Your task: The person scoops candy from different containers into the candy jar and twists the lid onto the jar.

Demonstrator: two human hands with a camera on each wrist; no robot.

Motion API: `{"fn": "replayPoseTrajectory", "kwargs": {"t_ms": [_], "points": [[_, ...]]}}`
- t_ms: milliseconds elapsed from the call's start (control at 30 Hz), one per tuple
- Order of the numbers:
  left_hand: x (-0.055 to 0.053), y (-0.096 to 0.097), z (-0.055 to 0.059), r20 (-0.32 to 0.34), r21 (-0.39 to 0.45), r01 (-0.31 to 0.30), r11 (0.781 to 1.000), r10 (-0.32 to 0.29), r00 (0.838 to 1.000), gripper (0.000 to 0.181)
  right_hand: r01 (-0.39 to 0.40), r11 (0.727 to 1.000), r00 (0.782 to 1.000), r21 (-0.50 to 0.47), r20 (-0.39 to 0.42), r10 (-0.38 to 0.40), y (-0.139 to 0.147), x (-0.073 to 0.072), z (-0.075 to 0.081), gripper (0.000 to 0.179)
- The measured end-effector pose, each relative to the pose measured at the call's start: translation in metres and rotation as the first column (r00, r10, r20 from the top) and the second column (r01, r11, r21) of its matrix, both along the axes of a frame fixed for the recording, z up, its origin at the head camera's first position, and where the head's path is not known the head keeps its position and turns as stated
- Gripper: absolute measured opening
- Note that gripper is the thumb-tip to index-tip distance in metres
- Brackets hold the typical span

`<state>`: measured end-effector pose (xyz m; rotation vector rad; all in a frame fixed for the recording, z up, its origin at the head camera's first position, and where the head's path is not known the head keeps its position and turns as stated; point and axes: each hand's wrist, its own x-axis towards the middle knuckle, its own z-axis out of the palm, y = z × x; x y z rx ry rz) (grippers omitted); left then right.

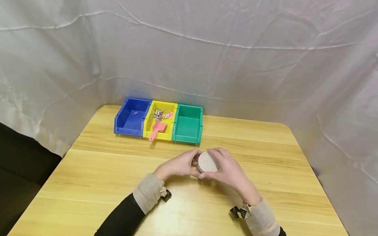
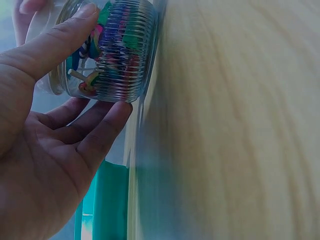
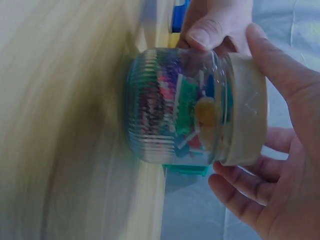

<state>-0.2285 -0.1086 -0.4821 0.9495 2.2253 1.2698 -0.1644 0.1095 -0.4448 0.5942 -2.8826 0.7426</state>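
Note:
A clear ribbed jar (image 3: 155, 110) stands on the table with a beige screw lid (image 1: 207, 162) on its mouth. Small colourful pieces, some with white sticks, fill it. My left hand (image 1: 180, 164) grips the jar's body from the left, thumb on one side and fingers on the other in the left wrist view. From the right, my right hand (image 1: 229, 168) holds the lid, its thumb and fingers on opposite sides of the rim. The lid's seam with the jar shows in the right wrist view; whether it is tight I cannot tell.
Three joined bins stand behind the jar: a blue bin (image 1: 132, 123) with a small purple piece, a yellow bin (image 1: 168, 106) with wrapped sweets (image 1: 158, 114), and a green bin (image 1: 187, 127). A pink scoop (image 1: 159, 127) leans over the yellow bin's front. Pale curtains surround the table.

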Motion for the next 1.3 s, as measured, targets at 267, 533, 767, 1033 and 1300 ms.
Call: {"fn": "replayPoseTrajectory", "kwargs": {"t_ms": [267,533,767,1033,1300], "points": [[0.0,-0.001,0.0,-0.007,-0.002,-0.004,1.0,0.004,1.0,0.081,-0.142,0.979,0.99,-0.147,-0.031,0.139,0.008,-0.001,0.004,0.086],[0.0,-0.001,0.0,0.0,0.009,-0.011,1.0,0.011,1.0,0.082,-0.23,0.965,0.971,-0.124,0.036,0.236,0.018,0.0,0.011,0.071],[-0.001,-0.001,0.001,0.004,0.01,-0.007,1.0,0.007,1.0,0.081,-0.207,0.971,0.975,-0.117,0.06,0.215,0.017,0.001,0.012,0.066],[-0.001,-0.001,0.001,0.002,0.011,-0.002,1.0,0.002,1.0,0.081,-0.108,0.989,0.994,-0.103,-0.01,0.107,0.01,-0.002,0.006,0.06],[0.0,-0.001,-0.001,-0.01,0.013,0.0,1.0,0.0,1.0,0.081,-0.066,0.989,0.998,-0.131,-0.016,0.064,0.011,-0.001,0.004,0.061]]}}
